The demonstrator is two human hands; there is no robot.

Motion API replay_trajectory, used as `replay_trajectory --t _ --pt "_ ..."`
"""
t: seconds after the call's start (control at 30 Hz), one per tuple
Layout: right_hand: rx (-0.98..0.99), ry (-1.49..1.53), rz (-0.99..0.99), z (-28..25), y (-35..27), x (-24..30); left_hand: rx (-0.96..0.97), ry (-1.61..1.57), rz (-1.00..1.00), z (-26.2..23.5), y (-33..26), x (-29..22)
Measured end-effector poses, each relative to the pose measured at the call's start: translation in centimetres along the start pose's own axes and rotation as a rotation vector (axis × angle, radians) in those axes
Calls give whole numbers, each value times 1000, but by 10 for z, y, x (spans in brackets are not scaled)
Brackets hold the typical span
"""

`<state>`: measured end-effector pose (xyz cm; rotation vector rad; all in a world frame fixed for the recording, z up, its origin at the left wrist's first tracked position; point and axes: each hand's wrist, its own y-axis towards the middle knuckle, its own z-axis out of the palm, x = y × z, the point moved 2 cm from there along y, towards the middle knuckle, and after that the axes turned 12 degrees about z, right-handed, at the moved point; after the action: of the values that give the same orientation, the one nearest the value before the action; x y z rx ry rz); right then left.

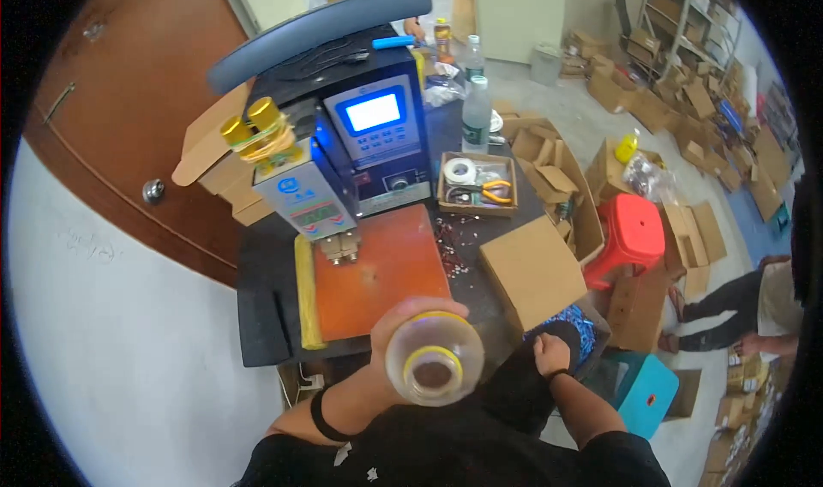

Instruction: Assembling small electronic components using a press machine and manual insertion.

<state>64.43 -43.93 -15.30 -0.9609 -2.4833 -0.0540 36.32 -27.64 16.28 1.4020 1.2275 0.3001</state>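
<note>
My left hand point(387, 343) is wrapped round a clear plastic bottle point(470, 350), lifted close in front of me. The bottle's uncapped mouth points up at me, with a yellow ring about its neck. Low on the right, my right hand point(555, 354) rests against dark cloth at my leg, its fingers curled; what is in them, if anything, is hidden. Beside that hand stands a box of blue small parts point(583, 328). Beyond the bottle lies an orange-red mat point(377, 273) on the dark table, under the metal head of a bench machine point(341, 245).
A control unit point(394, 157) with a lit screen stands behind the mat. To its right are a tray of tools and tape point(476, 206), a water bottle point(477, 114) and a cardboard box point(533, 268). A red stool point(634, 230), a teal stool point(647, 393) and cartons crowd the floor. Two other people are nearby.
</note>
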Motion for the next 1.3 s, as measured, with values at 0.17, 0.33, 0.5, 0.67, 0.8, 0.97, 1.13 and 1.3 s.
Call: replay_trajectory --t 0.17,0.33,0.5,0.67,0.8,0.97,1.13,1.3 --pt "1 -9 17 -3 -4 -2 66 84 -43 6 -26 3" --pt "77 -17 127 -20 -12 -3 90 -126 -65 16 -33 13" --pt "101 53 20 -14 4 13 -289 61 -191 23 -38 -5" --pt "55 33 27 -14 -1 -6 -242 44 -255 21 -59 13" --pt "57 69 -13 -6 -2 -6 -188 -153 -164 32 -30 0" --pt "98 67 -2 -12 -7 -4 -197 -196 -302 29 -55 4" --pt "84 57 8 -11 -5 -4 -158 -246 -188 31 -55 3" --pt "83 58 9 -12 -5 -3 -68 -224 -152 31 -51 1"
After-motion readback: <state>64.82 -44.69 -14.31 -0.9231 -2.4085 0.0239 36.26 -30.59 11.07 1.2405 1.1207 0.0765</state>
